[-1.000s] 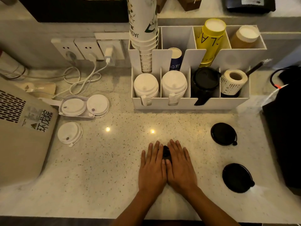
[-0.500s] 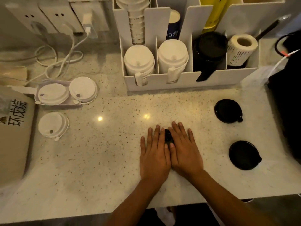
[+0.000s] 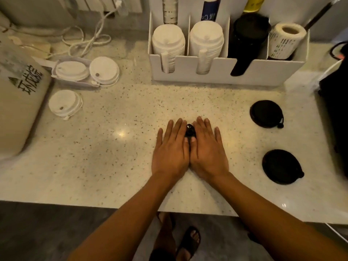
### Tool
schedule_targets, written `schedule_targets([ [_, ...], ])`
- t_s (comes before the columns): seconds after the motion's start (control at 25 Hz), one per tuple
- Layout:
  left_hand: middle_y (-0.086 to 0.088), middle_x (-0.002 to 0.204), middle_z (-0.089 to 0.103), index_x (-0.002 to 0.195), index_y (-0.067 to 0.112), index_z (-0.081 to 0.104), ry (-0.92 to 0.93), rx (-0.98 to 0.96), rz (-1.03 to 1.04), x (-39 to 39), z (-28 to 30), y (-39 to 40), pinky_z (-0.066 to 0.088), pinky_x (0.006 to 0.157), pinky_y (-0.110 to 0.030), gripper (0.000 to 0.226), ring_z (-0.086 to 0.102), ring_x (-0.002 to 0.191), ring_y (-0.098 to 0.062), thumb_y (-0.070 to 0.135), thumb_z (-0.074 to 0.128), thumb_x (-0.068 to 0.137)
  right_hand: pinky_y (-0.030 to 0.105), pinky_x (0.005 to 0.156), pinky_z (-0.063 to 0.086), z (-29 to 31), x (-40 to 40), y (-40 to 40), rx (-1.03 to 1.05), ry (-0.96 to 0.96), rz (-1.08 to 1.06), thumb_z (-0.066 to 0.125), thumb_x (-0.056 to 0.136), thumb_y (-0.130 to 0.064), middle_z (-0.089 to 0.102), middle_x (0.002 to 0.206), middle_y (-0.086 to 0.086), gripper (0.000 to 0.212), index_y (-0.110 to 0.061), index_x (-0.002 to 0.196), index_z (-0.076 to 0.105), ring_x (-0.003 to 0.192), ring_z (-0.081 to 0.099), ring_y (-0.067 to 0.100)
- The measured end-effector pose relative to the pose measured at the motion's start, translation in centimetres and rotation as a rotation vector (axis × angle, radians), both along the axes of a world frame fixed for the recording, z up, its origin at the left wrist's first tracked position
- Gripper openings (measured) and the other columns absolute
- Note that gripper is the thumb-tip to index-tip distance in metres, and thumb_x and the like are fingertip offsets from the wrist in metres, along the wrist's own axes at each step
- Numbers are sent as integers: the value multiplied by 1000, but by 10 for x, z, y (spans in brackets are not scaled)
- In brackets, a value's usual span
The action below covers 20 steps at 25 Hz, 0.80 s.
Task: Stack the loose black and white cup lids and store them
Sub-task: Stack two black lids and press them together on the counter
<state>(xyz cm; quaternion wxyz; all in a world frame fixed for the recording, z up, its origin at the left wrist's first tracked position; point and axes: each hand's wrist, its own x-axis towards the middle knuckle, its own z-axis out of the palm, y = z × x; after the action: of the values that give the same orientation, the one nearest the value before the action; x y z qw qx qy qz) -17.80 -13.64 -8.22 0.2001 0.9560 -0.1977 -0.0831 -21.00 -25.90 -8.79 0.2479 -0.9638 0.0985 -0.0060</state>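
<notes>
My left hand (image 3: 171,147) and my right hand (image 3: 207,149) lie flat side by side on the speckled counter (image 3: 113,157), fingers spread, with a small black object (image 3: 189,129) between them. Two loose black lids sit to the right, one farther (image 3: 265,113) and one nearer (image 3: 281,166). Three loose white lids lie at the left: one on the counter (image 3: 65,103), two over a small tray (image 3: 71,70) (image 3: 104,71). The white organizer (image 3: 216,72) at the back holds two white lid stacks (image 3: 168,41) (image 3: 206,39) and a black lid stack (image 3: 248,36).
A beige machine (image 3: 17,102) fills the left edge. White cables (image 3: 84,38) coil at the back left. A label roll (image 3: 285,40) sits in the organizer's right slot. A black bag (image 3: 337,110) stands at the right edge. The counter's front edge (image 3: 94,203) runs below my forearms.
The view has tilted downward, so the counter's front edge and my feet now show. My hands stay flat in the same place on the counter.
</notes>
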Motion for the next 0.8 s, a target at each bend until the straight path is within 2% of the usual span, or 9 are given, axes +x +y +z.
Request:
schedule_targets([
  [0.12, 3, 168, 17, 159, 22, 16, -26, -10, 7, -3, -3, 2, 6, 127, -43, 56, 4, 156, -11, 37, 10, 105, 40, 125, 2, -1, -3, 1, -4, -33, -19, 12, 102, -46, 19, 166, 1, 61, -19, 156, 22, 154, 5, 12],
  [0.28, 2, 168, 17, 159, 22, 15, -26, -44, -13, -2, -2, 0, 5, 127, -43, 62, 4, 156, -12, 43, 4, 102, 43, 125, 2, -2, -4, -1, -21, -70, 20, 18, 104, -40, 18, 166, 0, 54, -24, 155, 23, 154, 6, 13],
  [0.36, -1, 169, 15, 160, 20, 12, -1, -69, -56, -2, 1, 5, 3, 128, -42, 63, 3, 156, -14, 44, 10, 102, 44, 125, 1, 1, -5, -2, -31, -54, 33, 20, 104, -37, 23, 165, 0, 53, -22, 154, 29, 154, 9, 14],
  [0.48, -3, 170, 11, 161, 19, 6, -1, -37, -173, -3, 2, 26, 7, 127, -42, 70, 2, 156, -14, 52, 14, 100, 44, 125, -1, 6, -5, -3, -20, -45, 44, 18, 102, -34, 22, 165, 1, 55, -20, 154, 30, 154, 7, 14],
  [0.6, 0, 170, 8, 161, 19, 2, -61, 32, -215, -6, -2, 41, 8, 127, -40, 74, 0, 156, -11, 61, 11, 100, 44, 125, -2, 8, -4, -3, -19, -26, 48, 15, 101, -35, 17, 167, -1, 57, -20, 156, 26, 154, 3, 13],
  [0.8, 2, 170, 7, 161, 19, 3, -83, 29, -215, -4, -7, 40, 9, 127, -40, 76, -4, 155, -6, 64, 12, 101, 43, 125, -3, 4, -2, -4, -3, -30, 54, 15, 101, -36, 14, 167, -4, 58, -21, 157, 22, 153, -2, 9],
])
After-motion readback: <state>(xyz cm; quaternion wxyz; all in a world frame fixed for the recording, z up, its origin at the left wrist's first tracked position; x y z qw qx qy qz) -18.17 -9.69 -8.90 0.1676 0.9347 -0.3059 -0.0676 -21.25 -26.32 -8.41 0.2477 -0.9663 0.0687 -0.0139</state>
